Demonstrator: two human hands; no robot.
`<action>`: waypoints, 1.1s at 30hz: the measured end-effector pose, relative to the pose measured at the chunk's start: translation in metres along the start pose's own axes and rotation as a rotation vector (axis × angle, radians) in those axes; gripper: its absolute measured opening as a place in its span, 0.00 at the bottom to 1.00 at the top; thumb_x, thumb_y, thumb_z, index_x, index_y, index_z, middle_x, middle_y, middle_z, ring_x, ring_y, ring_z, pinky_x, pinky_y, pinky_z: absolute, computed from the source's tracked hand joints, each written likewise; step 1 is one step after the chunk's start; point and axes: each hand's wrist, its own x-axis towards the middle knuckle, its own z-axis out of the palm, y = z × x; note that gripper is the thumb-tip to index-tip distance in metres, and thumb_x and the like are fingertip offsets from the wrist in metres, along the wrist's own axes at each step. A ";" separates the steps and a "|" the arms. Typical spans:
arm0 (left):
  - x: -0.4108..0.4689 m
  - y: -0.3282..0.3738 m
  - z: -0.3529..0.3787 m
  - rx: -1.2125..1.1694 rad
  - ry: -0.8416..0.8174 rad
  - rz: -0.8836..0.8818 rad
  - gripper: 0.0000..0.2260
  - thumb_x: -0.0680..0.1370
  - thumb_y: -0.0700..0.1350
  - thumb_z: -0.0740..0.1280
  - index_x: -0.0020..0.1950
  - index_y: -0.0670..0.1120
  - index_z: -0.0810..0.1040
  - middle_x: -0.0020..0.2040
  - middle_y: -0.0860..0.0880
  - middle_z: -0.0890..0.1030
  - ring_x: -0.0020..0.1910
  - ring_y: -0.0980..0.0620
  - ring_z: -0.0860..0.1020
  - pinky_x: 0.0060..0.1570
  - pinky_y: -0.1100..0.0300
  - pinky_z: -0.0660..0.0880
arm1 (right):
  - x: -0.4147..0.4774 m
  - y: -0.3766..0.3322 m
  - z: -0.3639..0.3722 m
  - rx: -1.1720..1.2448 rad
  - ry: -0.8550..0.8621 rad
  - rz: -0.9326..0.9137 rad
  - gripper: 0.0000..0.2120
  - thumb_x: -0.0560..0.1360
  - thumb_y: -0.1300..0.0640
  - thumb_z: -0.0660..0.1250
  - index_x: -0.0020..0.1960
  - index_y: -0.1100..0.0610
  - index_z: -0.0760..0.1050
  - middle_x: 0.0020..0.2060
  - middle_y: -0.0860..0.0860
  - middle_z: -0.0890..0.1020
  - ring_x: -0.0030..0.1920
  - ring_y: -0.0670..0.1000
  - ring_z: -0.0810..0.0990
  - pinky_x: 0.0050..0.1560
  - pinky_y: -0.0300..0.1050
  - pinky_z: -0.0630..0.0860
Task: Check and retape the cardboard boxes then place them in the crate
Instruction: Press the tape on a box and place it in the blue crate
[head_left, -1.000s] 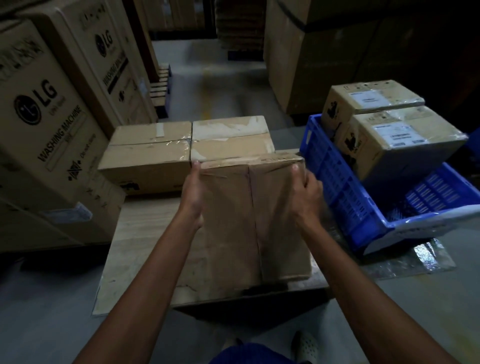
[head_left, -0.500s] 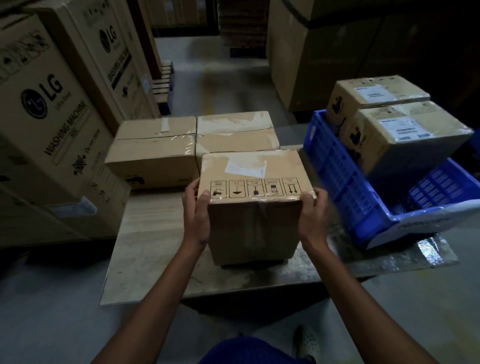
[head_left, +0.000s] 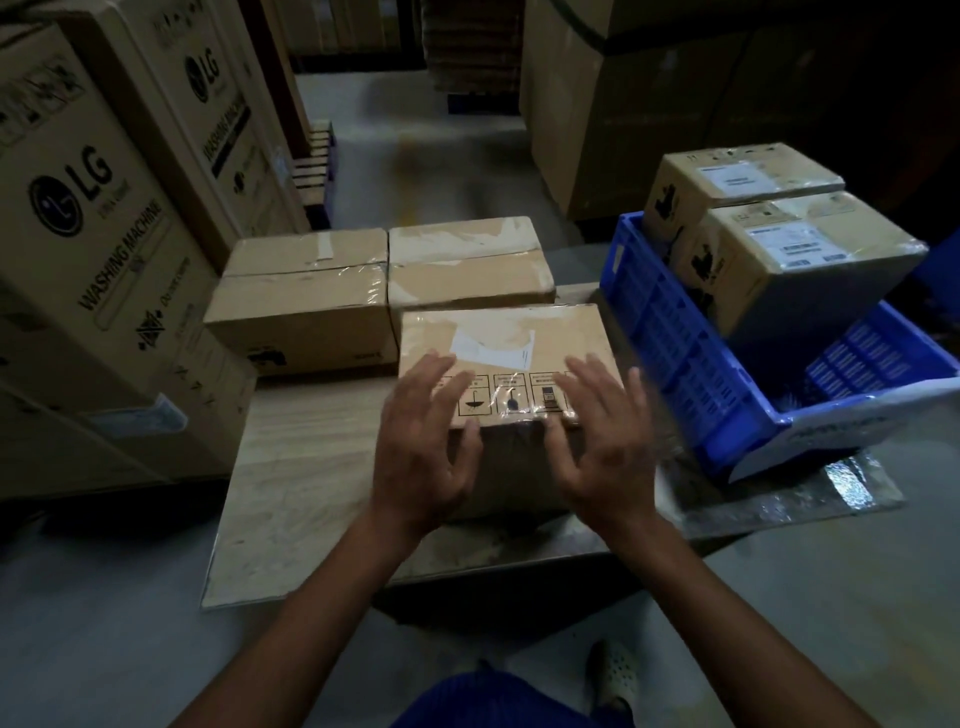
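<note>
Presently, five boxes are showing in all: three on the bench (head_left: 306, 467) and two in the crate (head_left: 675, 353).

The near box (head_left: 504, 332) is sitting upright on the bench, just left of the crate. It is carrying one white label (head_left: 493, 345) on top and a row of handling symbols (head_left: 511, 397) under clear tape along its near edge.

Behind it two rear boxes are standing side by side and touching: the left one (head_left: 306, 291) and the right one (head_left: 467, 265), both taped across their tops.

The left hand (head_left: 421, 441) and right hand (head_left: 602, 441) are hovering at the near box's front top edge, one toward each corner. Each grip is spread wide and closing round nothing. Motion blur is preventing any finding on whether either hand is touching the cardboard.

One blue crate is resting at the bench's right end on crinkled plastic film (head_left: 810, 493). Its two boxes, the far one (head_left: 743, 176) and the near one (head_left: 810, 249), are sitting tilted, rising above the rim, each bearing a white label.

Two tall washing-machine cartons (head_left: 93, 234) are standing to the left of the bench.
</note>
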 end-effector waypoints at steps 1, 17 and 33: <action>-0.007 0.004 0.003 0.046 -0.056 -0.024 0.21 0.79 0.47 0.63 0.71 0.41 0.72 0.71 0.39 0.72 0.74 0.42 0.67 0.74 0.47 0.63 | -0.005 -0.002 0.002 -0.067 -0.087 -0.036 0.24 0.78 0.50 0.60 0.72 0.58 0.73 0.74 0.54 0.72 0.77 0.55 0.66 0.78 0.63 0.55; 0.014 0.006 0.001 0.170 -0.159 -0.124 0.18 0.80 0.53 0.58 0.59 0.44 0.81 0.58 0.44 0.81 0.57 0.41 0.77 0.55 0.49 0.70 | 0.029 -0.008 -0.019 -0.136 -0.309 0.002 0.22 0.73 0.49 0.56 0.59 0.53 0.81 0.59 0.50 0.82 0.59 0.54 0.77 0.56 0.52 0.67; 0.028 -0.003 0.016 0.398 -0.298 -0.102 0.22 0.78 0.55 0.57 0.63 0.44 0.79 0.65 0.42 0.80 0.64 0.43 0.77 0.61 0.48 0.72 | 0.035 -0.002 -0.001 -0.268 -0.506 -0.001 0.28 0.81 0.40 0.48 0.75 0.49 0.70 0.75 0.52 0.71 0.75 0.54 0.67 0.71 0.55 0.62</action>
